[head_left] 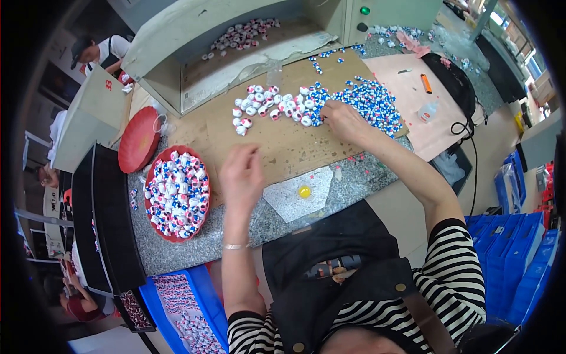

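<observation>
My left hand is raised over the front of the brown cardboard sheet, its fingers curled together. What it holds, if anything, is hidden. My right hand reaches to the near edge of a heap of small blue-and-white pieces. Its fingertips are pinched there, and I cannot make out what is between them. Just left of those fingers lie several round white pieces with pink and dark marks. To the left of my left hand stands a red scalloped bowl full of joined white, pink and blue figures.
A second red bowl leans at the left. Behind the cardboard stands an open grey cabinet with white pieces inside. A yellow dab sits on a silvery sheet near the front edge. An orange cutter and small bottle lie at right.
</observation>
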